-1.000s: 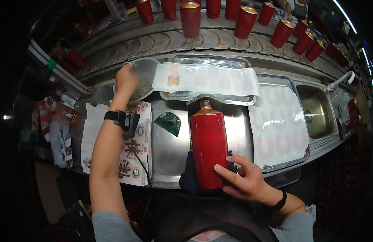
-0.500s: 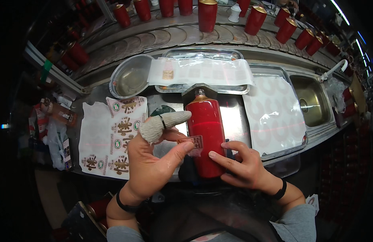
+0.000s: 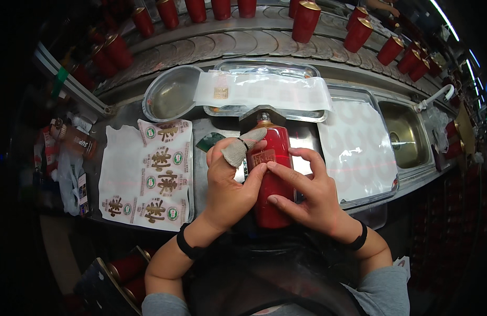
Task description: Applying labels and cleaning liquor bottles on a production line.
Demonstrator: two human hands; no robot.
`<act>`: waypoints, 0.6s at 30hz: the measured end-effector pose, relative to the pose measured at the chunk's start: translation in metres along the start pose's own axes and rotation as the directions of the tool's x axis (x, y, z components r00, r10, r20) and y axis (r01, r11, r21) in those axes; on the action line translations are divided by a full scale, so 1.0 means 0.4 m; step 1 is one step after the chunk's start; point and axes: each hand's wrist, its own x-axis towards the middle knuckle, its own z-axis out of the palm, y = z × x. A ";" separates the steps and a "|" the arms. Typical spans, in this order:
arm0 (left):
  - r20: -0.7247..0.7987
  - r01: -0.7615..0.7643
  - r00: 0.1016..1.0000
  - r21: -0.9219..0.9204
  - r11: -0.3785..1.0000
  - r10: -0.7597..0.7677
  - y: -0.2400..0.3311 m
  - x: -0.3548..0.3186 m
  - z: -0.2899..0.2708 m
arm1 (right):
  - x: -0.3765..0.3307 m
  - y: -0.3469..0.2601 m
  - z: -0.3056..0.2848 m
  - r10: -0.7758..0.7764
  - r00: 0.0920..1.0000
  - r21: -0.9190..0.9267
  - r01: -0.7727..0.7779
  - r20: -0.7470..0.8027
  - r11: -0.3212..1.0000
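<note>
A red bottle (image 3: 272, 210) with a gold collar lies on its back in front of me, its neck in a dark angular rest (image 3: 262, 112). On its front is a small reddish decal (image 3: 264, 156) with gold-toned markings. My left hand (image 3: 230, 176) wears a pale cloth finger cover (image 3: 238, 150) on the index finger. Its curved index finger and thumb stay about the decal, the thumb at the lower edge. My right hand (image 3: 314, 192) has its fingers spread over the bottle; its index tip meets the decal's lower edge, beside my left thumb.
At left lies a sheet of decals (image 3: 159, 179). A bowl of liquid (image 3: 175, 97) and a tray (image 3: 254, 67) with a pale strip (image 3: 275, 89) stand behind. To the right are a white sheet (image 3: 354, 152) on a tray and a sink (image 3: 404, 131). Red bottles (image 3: 306, 23) stand along a conveyor (image 3: 217, 47).
My left hand has carried the decal onto the bottle's front, higher up, and it now lies there. My right hand has moved up to its lower edge. Bottles on the conveyor have shifted.
</note>
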 end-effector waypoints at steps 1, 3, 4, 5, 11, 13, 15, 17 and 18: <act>-0.018 0.039 0.999 -0.110 0.993 -0.042 -0.010 0.003 0.004 | 0.006 -0.001 0.005 0.088 0.993 0.007 -0.088 0.073 0.996; -0.025 0.051 0.998 -0.284 0.957 -0.060 -0.037 0.014 0.006 | 0.014 -0.003 0.011 0.064 0.997 0.006 -0.064 0.038 0.998; -0.022 0.065 0.997 -0.295 0.953 -0.074 -0.047 0.015 0.004 | 0.015 -0.004 0.011 0.019 1.000 0.018 -0.018 -0.002 1.000; -0.013 0.182 0.980 -0.341 0.922 -0.199 -0.056 0.014 0.004 | 0.016 -0.004 0.012 0.030 0.999 -0.014 -0.030 0.021 0.999; 0.420 0.589 0.802 -0.674 0.445 -0.425 -0.022 -0.063 -0.009 | 0.017 0.004 0.011 0.089 0.995 0.074 -0.092 0.046 0.993; 0.376 0.519 0.853 -0.689 0.506 -0.362 -0.007 -0.083 -0.014 | 0.020 0.011 0.011 0.076 0.996 0.078 -0.079 0.040 0.994; 0.385 0.524 0.850 -0.674 0.520 -0.359 -0.001 -0.090 -0.014 | 0.023 0.017 0.010 0.044 0.997 0.085 -0.050 0.067 0.995; 0.297 0.403 0.912 -0.529 0.747 -0.281 -0.002 -0.086 -0.009 | 0.027 0.021 0.008 0.046 0.995 0.064 -0.052 0.088 0.997; 0.300 0.403 0.912 -0.530 0.747 -0.279 -0.002 -0.084 -0.004 | 0.028 0.023 0.007 0.063 0.992 0.065 -0.070 0.106 0.995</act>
